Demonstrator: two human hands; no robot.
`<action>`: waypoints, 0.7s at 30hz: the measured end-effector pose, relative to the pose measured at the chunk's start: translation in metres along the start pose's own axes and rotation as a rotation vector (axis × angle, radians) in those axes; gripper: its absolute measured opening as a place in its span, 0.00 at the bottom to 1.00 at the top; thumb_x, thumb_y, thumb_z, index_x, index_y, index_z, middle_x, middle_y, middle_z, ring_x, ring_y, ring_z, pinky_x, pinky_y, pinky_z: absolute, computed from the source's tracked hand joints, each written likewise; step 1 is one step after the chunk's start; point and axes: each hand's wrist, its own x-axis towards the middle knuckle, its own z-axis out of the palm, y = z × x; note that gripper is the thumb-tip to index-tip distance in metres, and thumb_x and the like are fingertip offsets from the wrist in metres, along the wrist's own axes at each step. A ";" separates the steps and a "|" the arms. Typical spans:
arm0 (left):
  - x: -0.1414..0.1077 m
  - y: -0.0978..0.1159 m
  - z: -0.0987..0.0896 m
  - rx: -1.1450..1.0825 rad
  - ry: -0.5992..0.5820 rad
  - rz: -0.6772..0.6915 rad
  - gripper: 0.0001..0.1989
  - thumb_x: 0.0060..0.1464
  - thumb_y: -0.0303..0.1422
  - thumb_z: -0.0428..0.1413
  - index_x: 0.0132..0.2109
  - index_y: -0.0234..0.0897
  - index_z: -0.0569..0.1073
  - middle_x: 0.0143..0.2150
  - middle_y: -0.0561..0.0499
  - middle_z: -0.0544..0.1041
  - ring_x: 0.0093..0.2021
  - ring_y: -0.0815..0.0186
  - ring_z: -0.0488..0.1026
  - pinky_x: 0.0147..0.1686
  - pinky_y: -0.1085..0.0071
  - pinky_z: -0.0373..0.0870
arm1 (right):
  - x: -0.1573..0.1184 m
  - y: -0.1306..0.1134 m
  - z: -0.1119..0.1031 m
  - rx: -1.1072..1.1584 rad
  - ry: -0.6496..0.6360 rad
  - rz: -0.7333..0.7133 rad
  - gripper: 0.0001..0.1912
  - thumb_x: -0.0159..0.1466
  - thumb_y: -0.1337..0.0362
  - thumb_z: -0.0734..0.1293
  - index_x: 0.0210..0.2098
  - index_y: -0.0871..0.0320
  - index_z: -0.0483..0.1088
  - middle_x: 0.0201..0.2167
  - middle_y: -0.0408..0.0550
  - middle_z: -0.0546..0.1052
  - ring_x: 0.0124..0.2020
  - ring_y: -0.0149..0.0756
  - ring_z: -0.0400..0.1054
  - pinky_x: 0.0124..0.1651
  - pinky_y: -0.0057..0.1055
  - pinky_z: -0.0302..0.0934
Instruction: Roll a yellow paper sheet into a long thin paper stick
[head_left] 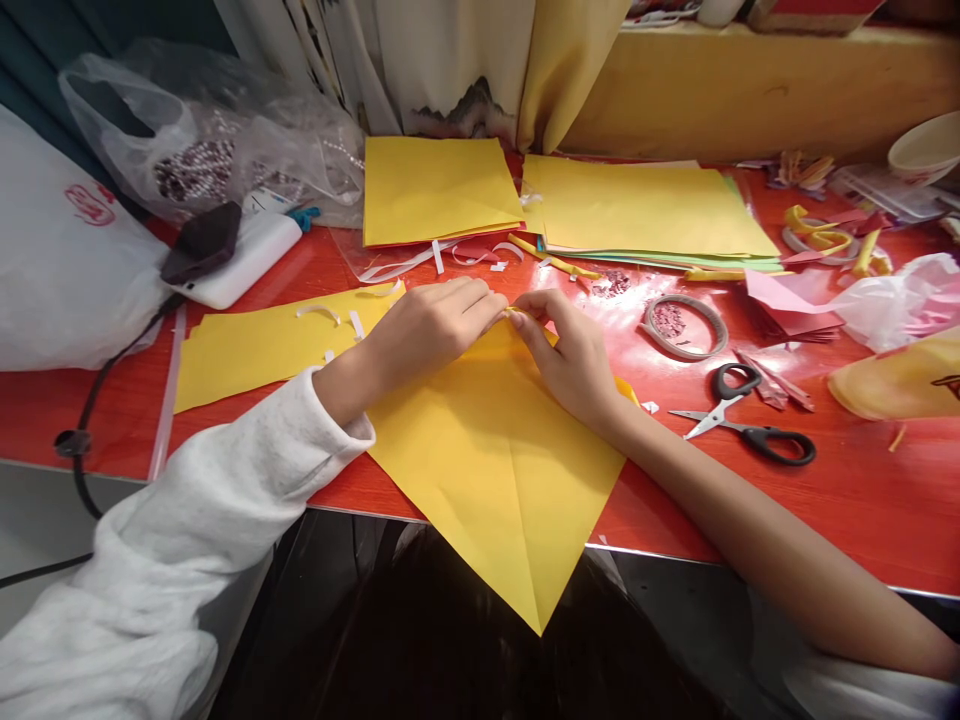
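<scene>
A yellow sheet of paper [495,440] lies cornerwise before me, a crease down its middle and its near corner hanging past the table edge. At its far corner my left hand [442,325] is closed, fingers together and bent over the paper. My right hand [566,345] pinches the same corner between thumb and index finger, close to the left fingertips. The far edge there looks rolled or folded, though the fingers hide most of it. Open-bladed scissors [724,412] with black handles rest to the right of my right forearm.
Stacks of yellow paper [442,190] and mixed coloured sheets [645,210] lie at the back. Yellow strips [247,345] are at left, below a phone [201,243]. A tape roll [686,327], pink paper [795,300] and a yellowish container [896,378] occupy the right.
</scene>
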 end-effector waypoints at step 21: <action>0.000 -0.004 0.005 -0.054 0.013 -0.075 0.13 0.63 0.31 0.40 0.40 0.33 0.69 0.34 0.47 0.71 0.37 0.64 0.69 0.36 0.69 0.63 | -0.002 0.004 0.008 -0.296 0.071 -0.199 0.08 0.65 0.62 0.58 0.43 0.58 0.63 0.37 0.51 0.75 0.37 0.40 0.68 0.39 0.35 0.58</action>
